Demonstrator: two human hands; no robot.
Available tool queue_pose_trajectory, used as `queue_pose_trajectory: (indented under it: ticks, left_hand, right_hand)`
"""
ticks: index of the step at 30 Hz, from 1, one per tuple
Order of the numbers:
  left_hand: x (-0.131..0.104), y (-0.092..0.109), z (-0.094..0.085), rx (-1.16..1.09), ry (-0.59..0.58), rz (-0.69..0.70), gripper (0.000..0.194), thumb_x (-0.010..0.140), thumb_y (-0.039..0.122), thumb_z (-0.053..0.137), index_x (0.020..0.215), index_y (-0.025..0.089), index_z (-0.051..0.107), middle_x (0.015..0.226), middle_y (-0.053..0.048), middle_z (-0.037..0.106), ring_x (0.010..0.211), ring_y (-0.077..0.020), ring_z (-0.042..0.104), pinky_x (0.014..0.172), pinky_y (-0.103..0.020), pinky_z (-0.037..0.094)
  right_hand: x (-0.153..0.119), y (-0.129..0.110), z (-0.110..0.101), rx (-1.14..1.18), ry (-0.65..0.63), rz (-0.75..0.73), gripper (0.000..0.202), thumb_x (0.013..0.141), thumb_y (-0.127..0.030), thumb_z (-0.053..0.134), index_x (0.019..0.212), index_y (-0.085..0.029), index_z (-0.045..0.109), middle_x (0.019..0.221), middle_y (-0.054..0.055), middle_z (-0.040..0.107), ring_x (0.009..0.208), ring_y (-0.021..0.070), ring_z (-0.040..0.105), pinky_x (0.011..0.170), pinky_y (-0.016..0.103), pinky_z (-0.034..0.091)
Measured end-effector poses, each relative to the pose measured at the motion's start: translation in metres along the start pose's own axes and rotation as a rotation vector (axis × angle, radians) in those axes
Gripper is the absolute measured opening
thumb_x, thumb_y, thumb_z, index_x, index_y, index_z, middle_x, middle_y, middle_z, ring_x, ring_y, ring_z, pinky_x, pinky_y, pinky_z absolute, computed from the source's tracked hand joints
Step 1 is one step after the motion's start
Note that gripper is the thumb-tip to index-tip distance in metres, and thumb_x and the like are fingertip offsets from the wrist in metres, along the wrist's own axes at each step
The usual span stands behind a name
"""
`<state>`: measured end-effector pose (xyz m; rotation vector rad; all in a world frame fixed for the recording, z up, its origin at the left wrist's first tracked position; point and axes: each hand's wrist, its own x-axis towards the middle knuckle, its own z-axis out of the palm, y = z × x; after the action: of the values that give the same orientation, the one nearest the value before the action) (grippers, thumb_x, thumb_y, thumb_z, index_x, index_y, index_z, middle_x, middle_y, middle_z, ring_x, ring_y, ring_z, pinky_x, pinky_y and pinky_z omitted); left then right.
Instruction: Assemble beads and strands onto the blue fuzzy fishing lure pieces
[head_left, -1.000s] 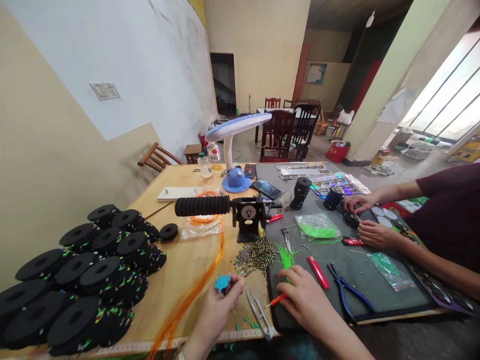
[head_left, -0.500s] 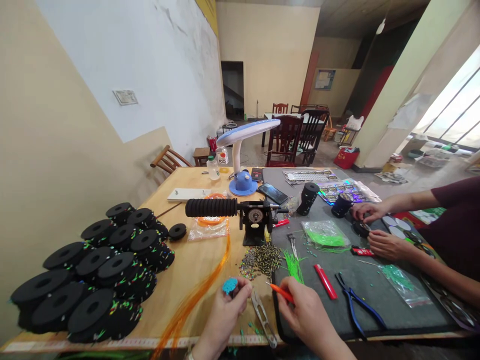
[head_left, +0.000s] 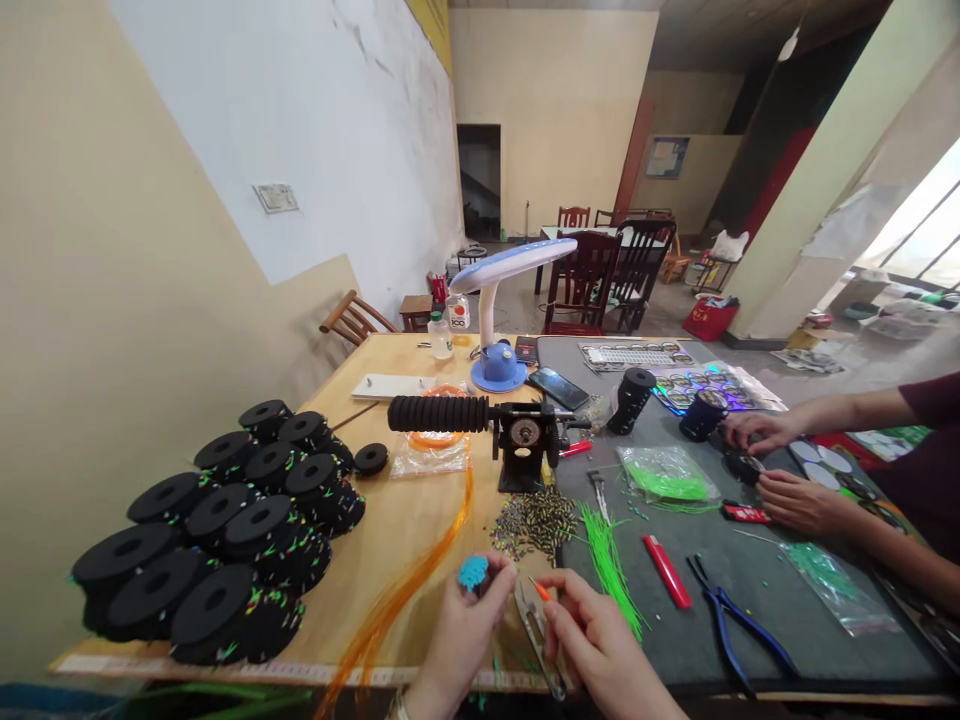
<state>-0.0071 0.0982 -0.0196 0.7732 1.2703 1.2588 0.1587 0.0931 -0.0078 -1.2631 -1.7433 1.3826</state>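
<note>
My left hand (head_left: 459,630), in the lower middle of the head view, pinches a turquoise cluster of small bead-like pieces (head_left: 472,573) on a dark base. Whether anything thin sits between its thumb and finger is too small to tell. Close on its right, my right hand (head_left: 600,645) is closed around an orange tool (head_left: 543,592) with a thin pointed tip, aimed at the left hand's fingertips. Between and below both hands lies a pair of metal thread snips (head_left: 534,635), partly covered by the right hand.
Black foam spools (head_left: 259,520) stand stacked at left. Orange strands (head_left: 420,560) trail over the table edge. Ahead are a black winding device (head_left: 523,445), small beads (head_left: 536,520) and a blue lamp (head_left: 499,368). Green strands (head_left: 609,565), a red lighter (head_left: 667,572), blue pliers (head_left: 727,610) and a co-worker's hands (head_left: 787,470) are right.
My right hand has come closer to my left, bringing the orange tool's tip near its fingertips. The whole view has shifted slightly left. More of the green strands show beside my right hand.
</note>
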Motion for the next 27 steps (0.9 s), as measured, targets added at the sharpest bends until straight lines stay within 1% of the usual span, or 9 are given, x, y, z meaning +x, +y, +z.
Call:
queue_pose_trajectory:
  ticks: [4,7,11,13,16,19,22,24,27]
  left_hand:
    - [-0.003,0.001,0.002,0.014,-0.029,-0.005,0.042,0.060,0.052,0.077,0.069,0.014,0.062,0.053,0.007,0.047,0.045,-0.0063,0.034,0.043,-0.019,0.025]
    - [-0.006,0.003,0.003,-0.001,-0.062,-0.032,0.041,0.060,0.051,0.078,0.068,0.015,0.062,0.054,0.007,0.048,0.045,-0.0061,0.034,0.043,-0.019,0.026]
    - [-0.005,0.003,0.004,-0.010,-0.067,-0.065,0.039,0.061,0.050,0.077,0.069,0.015,0.061,0.054,0.006,0.049,0.045,-0.0064,0.035,0.044,-0.018,0.028]
    - [-0.003,0.000,0.002,0.048,-0.049,-0.019,0.037,0.062,0.049,0.077,0.070,0.016,0.062,0.057,0.004,0.053,0.049,-0.0090,0.042,0.047,-0.020,0.034]
    - [-0.002,-0.005,0.000,0.174,-0.016,0.125,0.031,0.068,0.046,0.073,0.071,0.016,0.064,0.065,-0.001,0.061,0.063,-0.0161,0.056,0.061,-0.024,0.045]
    - [-0.004,-0.008,-0.001,0.281,-0.046,0.242,0.025,0.077,0.042,0.065,0.072,0.017,0.064,0.067,-0.002,0.063,0.067,-0.0181,0.058,0.066,-0.025,0.047]
    - [-0.008,-0.008,0.001,0.323,-0.062,0.293,0.026,0.080,0.042,0.063,0.072,0.018,0.064,0.067,-0.002,0.062,0.066,-0.0176,0.057,0.065,-0.025,0.046]
    - [-0.011,-0.007,0.004,0.259,-0.060,0.230,0.030,0.076,0.047,0.066,0.070,0.017,0.063,0.065,-0.002,0.060,0.064,-0.0169,0.055,0.062,-0.025,0.045]
    - [-0.011,-0.004,0.007,0.034,-0.070,-0.002,0.042,0.063,0.056,0.074,0.070,0.016,0.061,0.056,0.003,0.052,0.050,-0.0104,0.044,0.047,-0.021,0.036]
  right_hand:
    - [0.005,0.001,0.004,0.013,0.049,-0.007,0.039,0.092,-0.045,0.041,0.117,-0.018,0.054,0.060,-0.001,0.066,0.049,0.0121,0.053,0.048,0.020,0.036]
    - [0.005,0.001,0.003,0.000,0.066,-0.044,0.036,0.093,-0.044,0.041,0.114,-0.019,0.057,0.058,-0.002,0.064,0.050,0.0117,0.054,0.050,0.019,0.037]
    - [0.001,-0.002,-0.002,-0.146,0.033,-0.127,0.030,0.094,-0.039,0.041,0.106,-0.022,0.062,0.062,-0.003,0.064,0.054,0.0110,0.056,0.054,0.019,0.038]
    - [-0.001,-0.006,-0.005,-0.225,0.019,-0.155,0.028,0.094,-0.036,0.041,0.105,-0.023,0.064,0.071,-0.001,0.068,0.060,0.0118,0.060,0.058,0.019,0.038]
    - [-0.002,-0.011,-0.007,-0.311,0.011,-0.150,0.028,0.094,-0.033,0.041,0.104,-0.024,0.065,0.078,0.001,0.071,0.066,0.0140,0.064,0.060,0.020,0.039]
    - [-0.002,-0.013,-0.006,-0.358,0.010,-0.136,0.027,0.093,-0.030,0.042,0.104,-0.025,0.065,0.078,0.002,0.072,0.067,0.0156,0.066,0.060,0.020,0.039]
    - [0.000,-0.010,-0.003,-0.365,0.044,-0.116,0.027,0.092,-0.029,0.042,0.105,-0.025,0.065,0.077,0.002,0.072,0.067,0.0167,0.067,0.060,0.020,0.039]
    - [0.001,-0.006,0.000,-0.330,0.086,-0.105,0.027,0.092,-0.031,0.042,0.105,-0.025,0.064,0.075,0.002,0.071,0.063,0.0158,0.065,0.058,0.021,0.039]
    - [0.003,0.001,0.003,-0.191,0.122,-0.087,0.030,0.093,-0.036,0.042,0.110,-0.022,0.062,0.064,-0.001,0.066,0.055,0.0139,0.059,0.054,0.020,0.038]
